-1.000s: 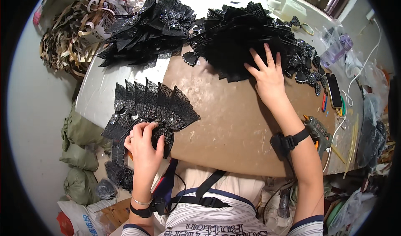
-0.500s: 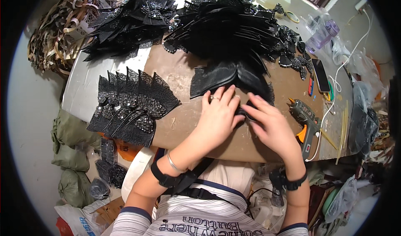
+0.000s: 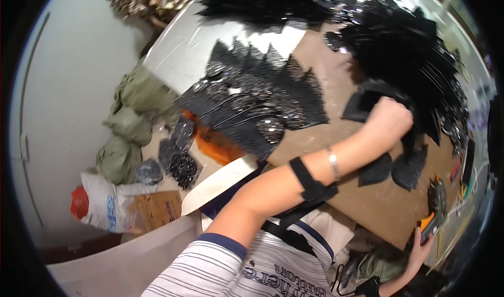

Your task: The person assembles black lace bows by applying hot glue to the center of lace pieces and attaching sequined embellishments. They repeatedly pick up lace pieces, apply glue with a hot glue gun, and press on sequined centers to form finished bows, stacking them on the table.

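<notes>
My left hand (image 3: 389,119) is closed in a fist over a glossy black piece (image 3: 362,106), its fingertips hidden. Just below it on the brown board lie two dark leaf-shaped pieces (image 3: 376,171). At the right edge of the table, my right hand (image 3: 419,248) is closed around the handle of a glue gun (image 3: 437,198) with an orange trigger; the view is slightly blurred there. To the left of my left hand spreads a fan of black lace leaf pieces (image 3: 247,95) with sparkling beads.
Piles of black beaded leaf pieces (image 3: 391,39) cover the far side of the brown board (image 3: 315,155). A phone (image 3: 469,163) and a white cable (image 3: 480,165) lie at the right. Olive bags (image 3: 126,155) and a cardboard box (image 3: 159,209) stand on the floor at left.
The view has swung left. My right hand has left the black piece and taken hold of the glue gun. My left hand has closed from spread fingers into a fist.
</notes>
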Action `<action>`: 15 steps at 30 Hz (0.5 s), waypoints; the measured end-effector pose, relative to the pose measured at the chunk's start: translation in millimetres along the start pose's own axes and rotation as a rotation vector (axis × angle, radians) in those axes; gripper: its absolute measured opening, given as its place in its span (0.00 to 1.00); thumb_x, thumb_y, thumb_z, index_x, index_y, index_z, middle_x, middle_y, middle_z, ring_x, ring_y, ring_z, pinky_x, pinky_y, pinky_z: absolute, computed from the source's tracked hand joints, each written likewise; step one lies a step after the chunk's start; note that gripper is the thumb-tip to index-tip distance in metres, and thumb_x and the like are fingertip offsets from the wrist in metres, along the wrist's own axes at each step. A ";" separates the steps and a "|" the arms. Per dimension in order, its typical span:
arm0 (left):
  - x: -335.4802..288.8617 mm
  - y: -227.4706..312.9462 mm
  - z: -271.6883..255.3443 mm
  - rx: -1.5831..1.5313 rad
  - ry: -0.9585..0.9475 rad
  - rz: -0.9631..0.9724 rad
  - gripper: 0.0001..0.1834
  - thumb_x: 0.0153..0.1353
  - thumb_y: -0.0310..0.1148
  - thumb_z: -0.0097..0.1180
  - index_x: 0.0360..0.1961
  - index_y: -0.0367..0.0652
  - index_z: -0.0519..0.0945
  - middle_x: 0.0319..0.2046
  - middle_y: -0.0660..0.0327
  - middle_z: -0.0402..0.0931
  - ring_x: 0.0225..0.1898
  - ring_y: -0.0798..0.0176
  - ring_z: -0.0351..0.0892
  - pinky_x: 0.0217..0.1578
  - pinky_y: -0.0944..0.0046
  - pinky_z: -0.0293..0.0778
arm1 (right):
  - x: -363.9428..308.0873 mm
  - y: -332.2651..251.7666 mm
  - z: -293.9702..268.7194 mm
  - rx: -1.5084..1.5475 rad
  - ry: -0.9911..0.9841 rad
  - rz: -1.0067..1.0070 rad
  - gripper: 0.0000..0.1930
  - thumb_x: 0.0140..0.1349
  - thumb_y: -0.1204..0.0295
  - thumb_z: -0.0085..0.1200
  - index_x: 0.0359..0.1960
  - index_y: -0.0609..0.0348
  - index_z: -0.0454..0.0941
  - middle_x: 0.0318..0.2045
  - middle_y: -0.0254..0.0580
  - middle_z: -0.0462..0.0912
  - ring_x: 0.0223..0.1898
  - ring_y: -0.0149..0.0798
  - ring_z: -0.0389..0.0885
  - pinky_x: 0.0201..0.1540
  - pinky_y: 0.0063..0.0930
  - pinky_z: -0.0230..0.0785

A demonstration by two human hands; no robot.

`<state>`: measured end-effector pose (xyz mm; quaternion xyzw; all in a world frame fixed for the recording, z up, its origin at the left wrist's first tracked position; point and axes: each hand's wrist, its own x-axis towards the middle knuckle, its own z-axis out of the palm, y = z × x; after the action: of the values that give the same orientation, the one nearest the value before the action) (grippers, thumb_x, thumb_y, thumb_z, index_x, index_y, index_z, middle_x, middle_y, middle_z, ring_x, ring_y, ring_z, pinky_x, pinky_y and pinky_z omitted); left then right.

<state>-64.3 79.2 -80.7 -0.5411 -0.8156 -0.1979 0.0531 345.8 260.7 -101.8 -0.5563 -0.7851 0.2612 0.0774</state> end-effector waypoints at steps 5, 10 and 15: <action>-4.0 21.6 -28.0 0.039 -0.218 -0.023 0.14 0.54 0.32 0.60 0.42 0.41 0.80 0.33 0.59 0.83 0.40 0.58 0.83 0.42 0.56 0.72 | 3.0 -29.3 -18.7 0.174 -0.149 0.073 0.26 0.63 0.59 0.64 0.54 0.66 0.73 0.44 0.39 0.78 0.43 0.30 0.74 0.51 0.26 0.66; -29.1 40.8 12.9 0.218 -0.023 -0.018 0.16 0.59 0.33 0.55 0.46 0.38 0.78 0.34 0.58 0.81 0.40 0.59 0.81 0.42 0.57 0.71 | -10.4 -31.5 -20.4 0.438 -0.074 0.192 0.27 0.62 0.62 0.64 0.59 0.61 0.70 0.43 0.35 0.78 0.39 0.29 0.75 0.45 0.24 0.68; -2.4 33.8 5.8 -0.015 0.098 -0.102 0.11 0.57 0.32 0.55 0.39 0.39 0.78 0.28 0.60 0.78 0.34 0.60 0.80 0.36 0.60 0.69 | -29.4 -43.5 -7.6 0.495 0.389 -0.096 0.30 0.65 0.65 0.62 0.66 0.61 0.67 0.47 0.35 0.77 0.40 0.29 0.74 0.46 0.26 0.68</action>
<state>-32.0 90.7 -77.8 -0.4891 -0.8369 -0.2328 0.0788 323.5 225.7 -68.8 -0.5223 -0.6934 0.3292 0.3714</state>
